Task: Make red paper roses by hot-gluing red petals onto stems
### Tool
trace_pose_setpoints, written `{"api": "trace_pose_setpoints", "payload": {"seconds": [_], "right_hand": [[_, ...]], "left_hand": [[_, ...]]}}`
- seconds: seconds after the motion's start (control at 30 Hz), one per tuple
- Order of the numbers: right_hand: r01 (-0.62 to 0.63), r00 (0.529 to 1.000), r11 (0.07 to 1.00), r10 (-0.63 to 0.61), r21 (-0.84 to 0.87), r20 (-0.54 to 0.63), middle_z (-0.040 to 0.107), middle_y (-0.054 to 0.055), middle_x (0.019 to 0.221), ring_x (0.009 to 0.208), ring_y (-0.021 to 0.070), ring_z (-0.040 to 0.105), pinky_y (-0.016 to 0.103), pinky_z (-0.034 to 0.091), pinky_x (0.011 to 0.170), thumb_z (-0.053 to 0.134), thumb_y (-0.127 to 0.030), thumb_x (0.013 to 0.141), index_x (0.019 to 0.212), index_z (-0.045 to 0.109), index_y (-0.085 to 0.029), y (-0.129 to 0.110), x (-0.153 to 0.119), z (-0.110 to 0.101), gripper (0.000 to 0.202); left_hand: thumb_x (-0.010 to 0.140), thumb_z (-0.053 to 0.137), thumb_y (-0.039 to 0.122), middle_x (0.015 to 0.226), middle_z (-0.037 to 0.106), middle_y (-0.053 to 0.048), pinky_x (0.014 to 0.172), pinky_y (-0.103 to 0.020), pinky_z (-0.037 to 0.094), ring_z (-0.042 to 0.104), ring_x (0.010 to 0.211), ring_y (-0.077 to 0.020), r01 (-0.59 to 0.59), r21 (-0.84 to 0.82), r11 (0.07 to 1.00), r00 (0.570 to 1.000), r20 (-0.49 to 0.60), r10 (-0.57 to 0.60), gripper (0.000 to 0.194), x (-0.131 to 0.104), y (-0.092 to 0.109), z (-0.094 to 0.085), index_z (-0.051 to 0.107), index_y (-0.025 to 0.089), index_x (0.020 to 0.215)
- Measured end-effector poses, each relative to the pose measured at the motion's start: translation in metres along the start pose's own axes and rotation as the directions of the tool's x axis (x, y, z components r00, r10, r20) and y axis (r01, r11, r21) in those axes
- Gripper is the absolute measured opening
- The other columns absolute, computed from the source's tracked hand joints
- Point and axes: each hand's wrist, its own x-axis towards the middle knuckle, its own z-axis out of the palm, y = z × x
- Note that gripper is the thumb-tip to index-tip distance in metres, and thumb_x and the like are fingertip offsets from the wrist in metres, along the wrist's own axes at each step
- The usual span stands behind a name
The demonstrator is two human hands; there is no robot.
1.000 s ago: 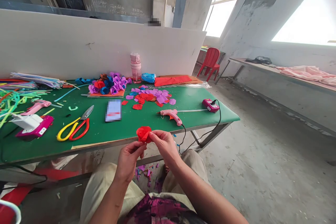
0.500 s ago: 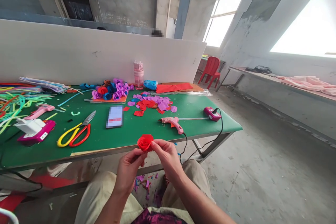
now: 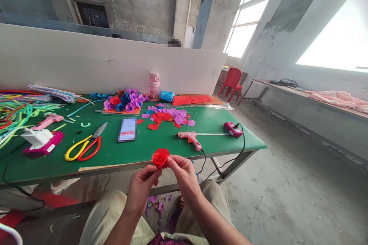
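A red paper rose (image 3: 160,157) is held up just in front of the table's near edge, its spiral centre facing up. My left hand (image 3: 143,183) pinches it from below on the left side. The thumb and forefinger of my right hand (image 3: 184,174) grip a petal at its right edge. Beyond the rose, a pink glue gun (image 3: 190,138) lies on its side on the green table (image 3: 155,141). Loose red and purple petals (image 3: 169,116) are scattered farther back. Finished purple, blue and red flowers (image 3: 126,101) are heaped at the back, left of the petals.
Scissors with yellow and red handles (image 3: 86,145) and a phone (image 3: 127,129) lie to the left. A purple power socket (image 3: 233,129) sits at the right, its black cable hanging over the edge. A pink bottle (image 3: 154,84) stands before the white partition (image 3: 115,61).
The camera view has shifted slightly, so the whole scene sits a little lower and farther right. Both hands keep their hold on the red rose, with hardly any other movement.
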Motion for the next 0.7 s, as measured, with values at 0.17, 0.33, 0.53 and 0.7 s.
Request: {"api": "trace_pose_setpoints", "payload": {"seconds": [0.17, 0.33, 0.53, 0.7], "right_hand": [[0.001, 1.000, 1.000, -0.001, 0.000, 0.003, 0.069, 0.001, 0.069, 0.069, 0.0142, 0.057, 0.025, 0.042, 0.071, 0.065, -0.039, 0.078, 0.081, 0.077, -0.019, 0.0008, -0.0001, 0.0002, 0.023], [-0.004, 1.000, 1.000, 0.004, 0.014, -0.003, 0.069, 0.000, 0.069, 0.070, 0.0133, 0.056, 0.023, 0.042, 0.071, 0.067, -0.039, 0.077, 0.080, 0.077, -0.020, 0.0041, 0.0001, -0.0001, 0.022], [-0.003, 1.000, 1.000, 0.004, 0.025, -0.013, 0.069, 0.000, 0.071, 0.072, 0.0133, 0.055, 0.024, 0.042, 0.073, 0.066, -0.038, 0.077, 0.081, 0.076, -0.020, 0.0041, -0.0006, 0.0000, 0.021], [-0.006, 1.000, 0.999, 0.007, 0.039, -0.025, 0.069, 0.000, 0.071, 0.072, 0.0138, 0.056, 0.024, 0.042, 0.075, 0.066, -0.037, 0.078, 0.082, 0.076, -0.020, 0.0038, -0.0017, -0.0004, 0.020]], "left_hand": [[0.064, 0.077, 0.031, 0.060, 0.056, 0.002, 0.053, -0.021, 0.034, 0.042, 0.053, -0.0080, -0.004, -0.011, 1.000, 1.000, 0.000, 0.004, 0.016, 0.0009, -0.0025, -0.0011, 0.069, 0.017, 0.066], [0.066, 0.075, 0.031, 0.058, 0.055, 0.003, 0.054, -0.021, 0.035, 0.042, 0.053, -0.0077, -0.003, 0.000, 1.000, 1.000, 0.005, 0.003, 0.015, 0.0015, -0.0035, -0.0017, 0.069, 0.018, 0.067], [0.066, 0.076, 0.030, 0.062, 0.058, 0.002, 0.054, -0.021, 0.036, 0.042, 0.054, -0.0076, 0.001, -0.006, 1.000, 1.000, -0.004, -0.001, 0.014, 0.0018, -0.0044, -0.0003, 0.069, 0.018, 0.067], [0.066, 0.075, 0.031, 0.063, 0.058, 0.001, 0.054, -0.022, 0.036, 0.042, 0.054, -0.0081, 0.002, 0.003, 1.000, 1.000, -0.006, -0.002, 0.015, 0.0022, -0.0068, -0.0002, 0.070, 0.017, 0.070]]}}
